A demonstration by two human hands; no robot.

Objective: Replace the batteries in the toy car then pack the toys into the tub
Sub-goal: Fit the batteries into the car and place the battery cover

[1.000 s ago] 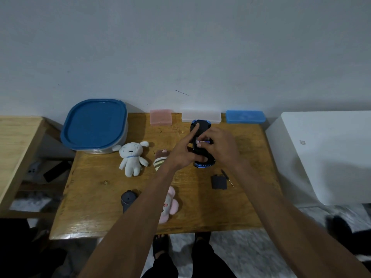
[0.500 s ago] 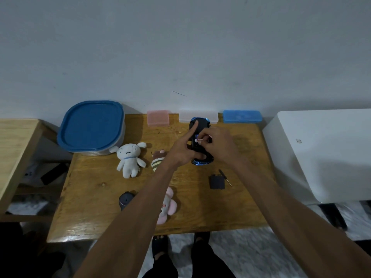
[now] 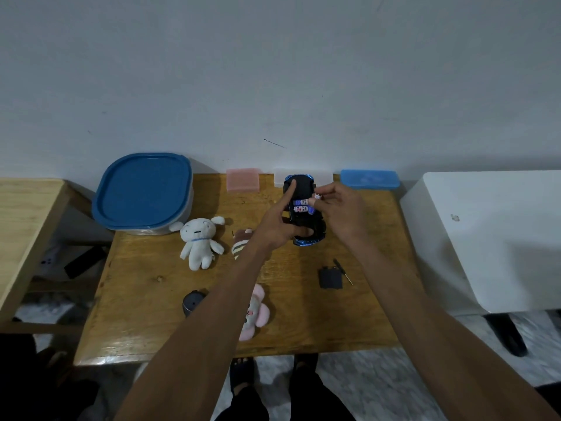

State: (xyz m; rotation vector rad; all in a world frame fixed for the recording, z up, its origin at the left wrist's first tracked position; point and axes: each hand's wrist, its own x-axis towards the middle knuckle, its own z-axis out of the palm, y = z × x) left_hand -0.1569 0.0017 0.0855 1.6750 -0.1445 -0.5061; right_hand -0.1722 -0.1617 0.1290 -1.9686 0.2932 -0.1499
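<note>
The black and blue toy car (image 3: 305, 189) lies upside down at the back of the wooden table (image 3: 145, 287). My left hand (image 3: 280, 227) holds its body, index finger stretched along the underside. Two batteries (image 3: 302, 206) sit in the uncovered compartment. My right hand (image 3: 341, 212) pinches a third battery (image 3: 317, 196) just above the compartment's right edge. The black battery cover (image 3: 330, 278) and a small screwdriver (image 3: 343, 271) lie on the table nearer me. The tub (image 3: 142, 194) with its blue lid on stands at the back left.
A white plush (image 3: 200, 241), a striped brown plush (image 3: 241, 243), a pink plush (image 3: 256, 312) and a dark round toy (image 3: 191, 302) lie on the table. Pink (image 3: 243, 180), white (image 3: 280, 177) and blue (image 3: 368, 179) boxes line the wall. A white unit (image 3: 485, 238) stands right, a wooden table (image 3: 24, 226) left.
My right hand has pulled back to the right from the compartment with a battery pinched in its fingers, so two batteries in the car now show. The left hand keeps hold of the car.
</note>
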